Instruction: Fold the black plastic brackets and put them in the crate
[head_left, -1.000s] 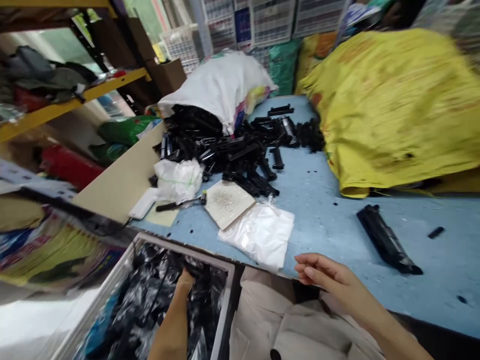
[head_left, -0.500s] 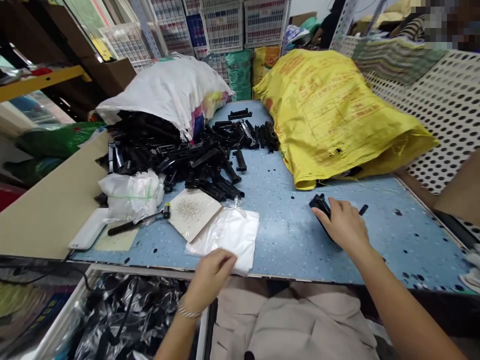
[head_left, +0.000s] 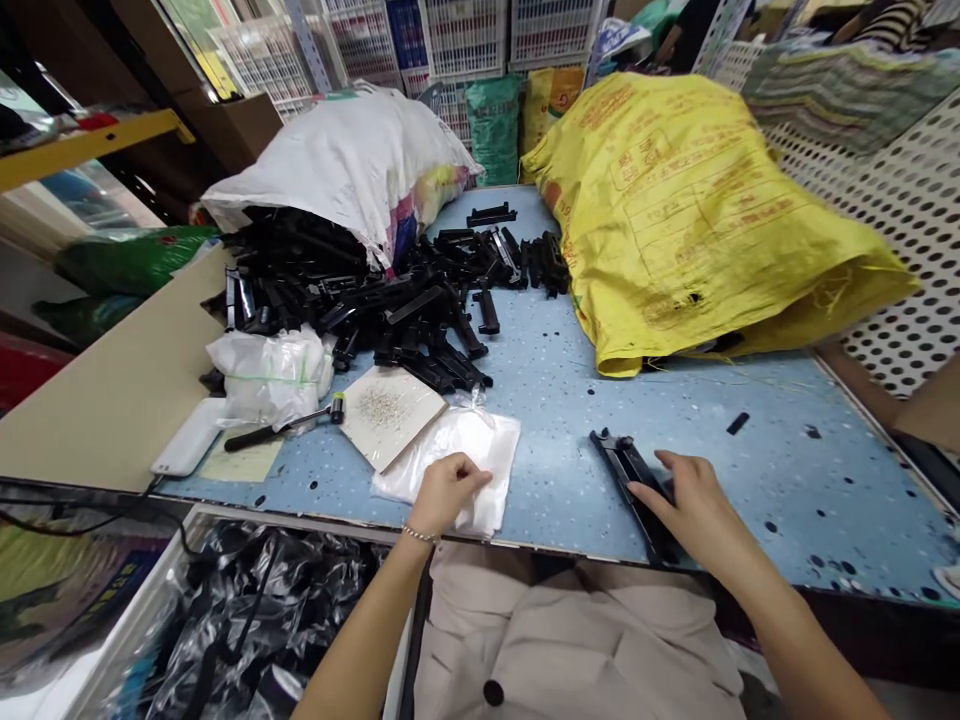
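My right hand [head_left: 701, 510] is at a long black plastic part [head_left: 626, 480] lying tilted on the blue table near its front edge. The thumb reaches across the part and the index finger stands along its far side; the other fingers are mostly hidden. My left hand [head_left: 450, 490] is above a stack of clear plastic bags [head_left: 495, 450], with thumb and fingers pinched together; anything between them is too small to make out. Left of the bags, a pale square board [head_left: 386, 415] carries many tiny pale pieces [head_left: 379, 405].
A heap of black parts [head_left: 420, 310] spills from a white sack [head_left: 322, 160]. At the right stands a yellow sack [head_left: 675, 220]. A black-handled tool [head_left: 255, 437], a wrapped bundle [head_left: 274, 375] and a white device [head_left: 187, 440] lie left. Below is a bin of bagged parts [head_left: 225, 620].
My right hand has drawn the black part nearer the front edge, uncovering a small black strip on the table. The left hand has moved slightly forward and right over the bags. The view has shifted.
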